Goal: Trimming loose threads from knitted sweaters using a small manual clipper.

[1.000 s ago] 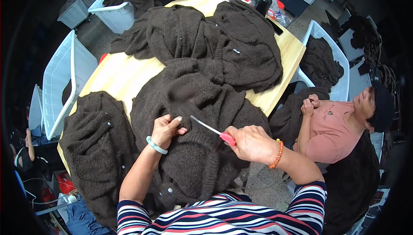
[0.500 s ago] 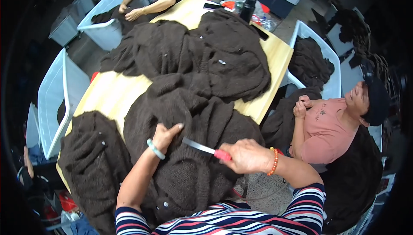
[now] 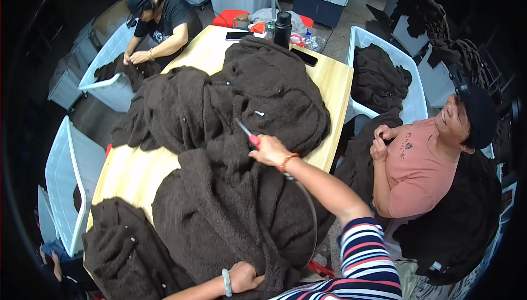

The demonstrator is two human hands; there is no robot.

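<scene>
My right hand is stretched forward over the table, closed round the pinkish-red handle of a slim tool with a thin, flat metal blade. The blade points up and left, over the far heap of dark brown fleecy cloth; whether it touches the cloth I cannot tell. Close to my body, my left hand is closed on the near dark brown fleecy cloth, which spreads from the table toward me. A thin grey cord curves down from near my right wrist.
Another brown cloth pile lies at the table's left edge. A black bottle and phones stand or lie at the back. White bins surround the table. One person sits right, another far left.
My right hand has moved forward with the tool, from the near cloth to the far heap. My left hand has come back toward my body and closed on the cloth. The view has shifted.
</scene>
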